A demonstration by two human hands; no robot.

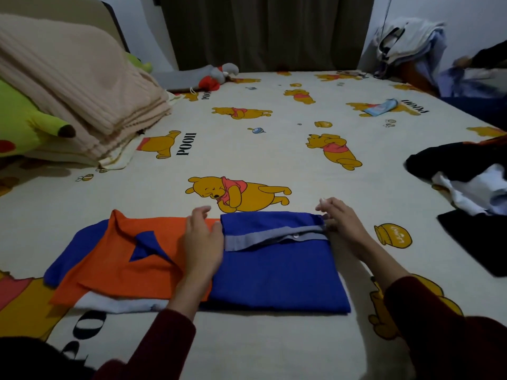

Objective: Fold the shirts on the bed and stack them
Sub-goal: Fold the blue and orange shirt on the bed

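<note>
An orange and blue polo shirt (pixel 109 259) lies near the front of the bed (pixel 247 149). Its blue lower half (pixel 274 272) is folded over to the right, with a grey button placket across the top. My left hand (pixel 203 242) rests flat on the shirt along the left edge of the blue fold, fingers relaxed. My right hand (pixel 340 223) sits at the fold's top right corner, fingers stretched out and thumb touching the fabric. A white garment (pixel 115 304) peeks out under the orange part.
Loose black and white clothes (pixel 466 171) and a black garment (pixel 477 239) lie at the right edge. At the left are a folded beige blanket (pixel 68 86) and a yellow-green plush (pixel 24 119). Far back are a grey plush (pixel 208 75), a blue packet (pixel 381 106) and more clothes (pixel 411 42).
</note>
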